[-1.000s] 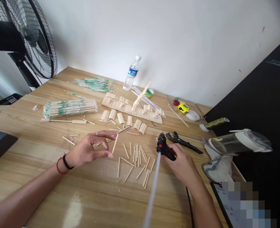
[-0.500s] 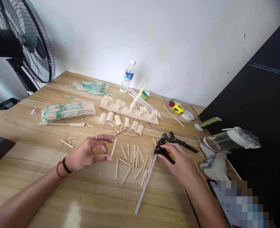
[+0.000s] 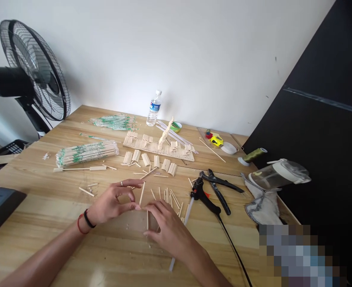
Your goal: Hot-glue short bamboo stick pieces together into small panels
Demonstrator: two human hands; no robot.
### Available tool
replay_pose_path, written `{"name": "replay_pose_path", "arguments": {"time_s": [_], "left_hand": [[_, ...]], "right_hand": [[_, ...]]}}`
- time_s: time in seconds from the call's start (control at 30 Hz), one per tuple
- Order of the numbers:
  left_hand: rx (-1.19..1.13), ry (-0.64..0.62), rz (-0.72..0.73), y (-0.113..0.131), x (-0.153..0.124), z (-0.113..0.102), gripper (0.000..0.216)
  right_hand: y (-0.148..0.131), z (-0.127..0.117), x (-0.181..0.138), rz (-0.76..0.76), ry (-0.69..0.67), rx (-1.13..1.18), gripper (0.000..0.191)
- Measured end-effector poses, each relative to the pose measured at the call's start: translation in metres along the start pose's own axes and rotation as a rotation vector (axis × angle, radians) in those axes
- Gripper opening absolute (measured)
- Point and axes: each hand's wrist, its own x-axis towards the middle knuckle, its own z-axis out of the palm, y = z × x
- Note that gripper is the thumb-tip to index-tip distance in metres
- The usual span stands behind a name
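Note:
My left hand [image 3: 111,201] pinches a short wooden stick [image 3: 142,194] at its ends, between thumb and index finger. Close beside it, my right hand [image 3: 166,225] has its thumb and fingertips at the two ends of another short stick [image 3: 147,220]; whether that stick is off the table cannot be made out. Several loose cut sticks [image 3: 175,199] lie behind the right hand, partly covered by it. A black glue gun [image 3: 207,199] rests to the right, its long translucent glue stick running under the right forearm.
Behind the hands stand small stick panels [image 3: 146,159] and a model base of glued sticks [image 3: 147,146] with a slanted piece. Pliers [image 3: 222,183], bagged sticks [image 3: 87,153], a water bottle [image 3: 154,109], a tape measure [image 3: 216,140] and a lidded jar [image 3: 279,175] are around. A fan [image 3: 35,71] stands left.
My right hand has left the glue gun and moved left to a stick near my left hand. The left hand still holds its stick. The camera view has shifted slightly.

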Motion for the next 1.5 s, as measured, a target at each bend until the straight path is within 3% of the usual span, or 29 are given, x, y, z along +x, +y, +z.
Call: {"name": "replay_pose_path", "arguments": {"time_s": [0.63,0.8,0.97,1.5], "left_hand": [[-0.075,0.016,-0.085,-0.001,0.000,-0.004,0.023],[-0.012,0.013,-0.103,0.002,-0.003,-0.003,0.020],[-0.002,-0.009,-0.103,0.009,-0.002,0.001,0.023],[-0.073,-0.028,-0.072,0.026,0.001,0.004,0.027]], "right_hand": [[0.007,0.000,0.014,0.063,0.023,0.030,0.068],[0.015,-0.016,0.015,0.147,0.214,0.350,0.066],[0.015,-0.015,0.022,0.087,0.373,0.667,0.059],[0.014,0.005,0.015,0.030,0.441,0.744,0.061]]}}
